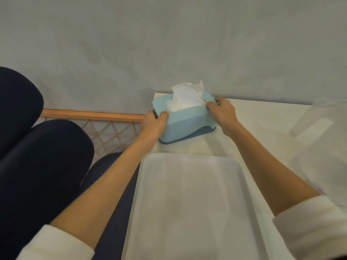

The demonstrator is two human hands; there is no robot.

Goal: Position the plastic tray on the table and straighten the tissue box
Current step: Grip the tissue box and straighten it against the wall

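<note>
Tissue box (185, 120) sits skewed at counter (259, 117) 12 o'clock, beyond plastic tray (189, 199). Left hand (153, 124) and right hand (223, 112) clamp its short ends. Likely light, rigid, smooth plastic; end grip suits turning. Loose tissue (187, 96) is flimsy, avoid.

Both hands gripped blue tissue box (185, 119) ends at table's (262, 117) far left corner: left hand (154, 124), right hand (223, 112). Plastic tray (189, 203) lay nearer.

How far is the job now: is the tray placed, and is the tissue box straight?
Done: the plastic tray lies flat on the table. In hand: the left hand and right hand grip both ends of the tissue box. Left: the box sits skewed to the table edge.
</note>
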